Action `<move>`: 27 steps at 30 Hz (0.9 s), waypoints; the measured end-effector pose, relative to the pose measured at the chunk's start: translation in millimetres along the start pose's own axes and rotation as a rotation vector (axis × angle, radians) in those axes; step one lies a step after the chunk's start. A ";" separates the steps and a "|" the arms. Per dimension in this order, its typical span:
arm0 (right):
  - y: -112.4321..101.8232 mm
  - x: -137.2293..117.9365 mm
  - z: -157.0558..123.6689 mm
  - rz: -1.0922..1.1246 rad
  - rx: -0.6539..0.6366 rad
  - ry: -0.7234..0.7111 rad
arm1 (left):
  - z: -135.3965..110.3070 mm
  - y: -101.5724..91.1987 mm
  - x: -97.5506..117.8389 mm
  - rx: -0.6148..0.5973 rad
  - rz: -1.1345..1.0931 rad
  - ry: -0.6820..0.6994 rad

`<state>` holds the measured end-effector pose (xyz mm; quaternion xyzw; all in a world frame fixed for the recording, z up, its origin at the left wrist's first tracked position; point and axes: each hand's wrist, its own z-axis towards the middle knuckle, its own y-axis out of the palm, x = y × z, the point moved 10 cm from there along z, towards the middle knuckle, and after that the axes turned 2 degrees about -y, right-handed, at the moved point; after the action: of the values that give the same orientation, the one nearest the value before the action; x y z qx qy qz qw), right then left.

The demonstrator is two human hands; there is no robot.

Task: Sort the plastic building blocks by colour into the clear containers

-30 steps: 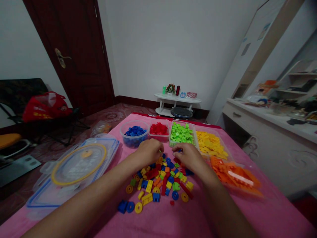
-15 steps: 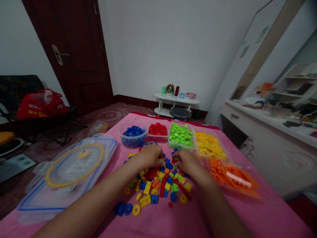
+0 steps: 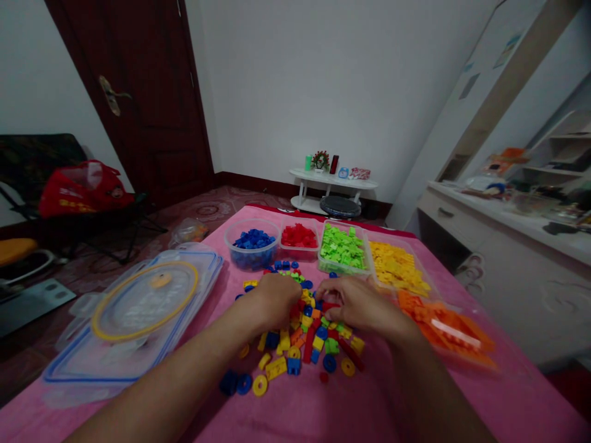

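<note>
A mixed pile of toy building blocks (image 3: 282, 341) in yellow, blue, red, orange and green lies on the pink cloth (image 3: 295, 415). At the pile's left far side is my left hand (image 3: 276, 301), fingers curled down among the pieces; its fingertips are hidden, and so is anything they grip. Opposite it, my right hand (image 3: 353, 301) reaches in from the right, with thumb and fingers bent around a red block (image 3: 329, 306). Loose wheel-like rings, such as a yellow ring (image 3: 260, 386) and a blue ring (image 3: 244, 384), lie at the near edge of the pile.
Behind the pile stand a round tub (image 3: 252, 258) of blue blocks and boxes of red (image 3: 299, 237), green (image 3: 342, 248) and yellow blocks (image 3: 399, 269). Orange blocks (image 3: 446, 329) fill a box at right. Stacked clear lids (image 3: 138, 314) lie at left.
My left hand has come nearer and lower over the pile, its fingers now more hidden. My right hand has shifted slightly and bends around a red block. The whole view has moved a little.
</note>
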<state>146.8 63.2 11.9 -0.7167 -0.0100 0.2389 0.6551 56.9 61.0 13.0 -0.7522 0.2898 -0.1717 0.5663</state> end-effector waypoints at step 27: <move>-86.7 7.4 -21.6 0.249 0.686 0.038 | 54.5 45.1 14.4 -0.317 -2.447 0.026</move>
<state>186.9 57.8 91.8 -0.4555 0.1702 0.2928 0.8233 89.1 84.3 -47.3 -0.5867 -0.5819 -0.5591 -0.0674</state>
